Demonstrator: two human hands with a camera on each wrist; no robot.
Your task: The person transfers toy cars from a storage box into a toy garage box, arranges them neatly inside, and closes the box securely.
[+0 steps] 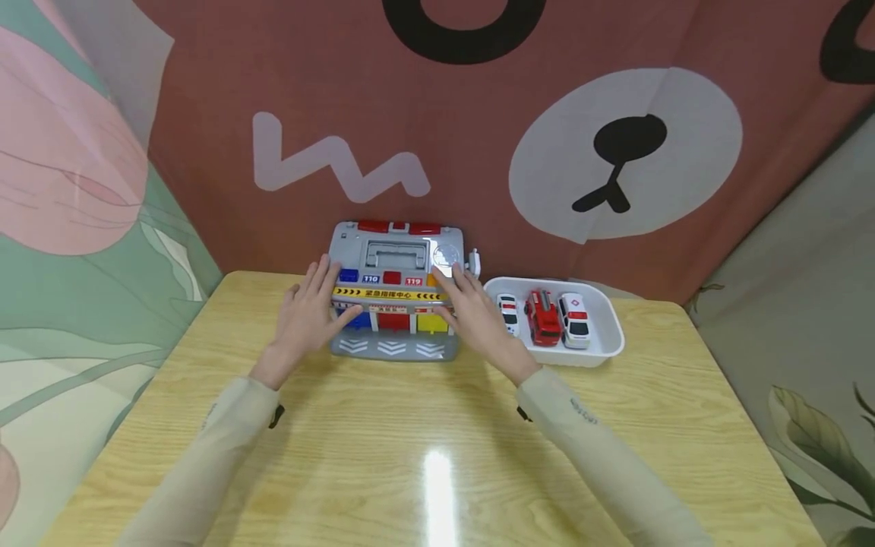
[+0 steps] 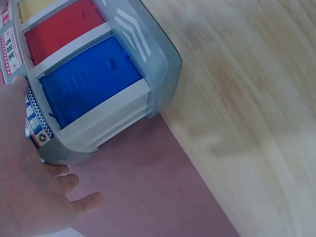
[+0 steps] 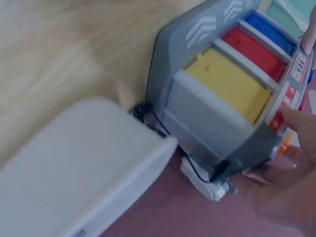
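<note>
Left of centre in the head view, the left hand (image 1: 304, 313), fingers extended and thumb held apart, touches the left side of a grey toy station (image 1: 393, 294). The toy stands at mid-frame on a wooden table (image 1: 383, 448); its front bears a blue door (image 1: 358, 320), a red door (image 1: 393, 321) and a yellow door (image 1: 432, 323). The right hand (image 1: 481, 319), likewise extended with thumb apart, touches the right side. Right of centre, a white tray (image 1: 608, 330) contains a small white car (image 1: 508, 310), a red fire truck (image 1: 544, 323) and a larger white vehicle (image 1: 575, 320).
</note>
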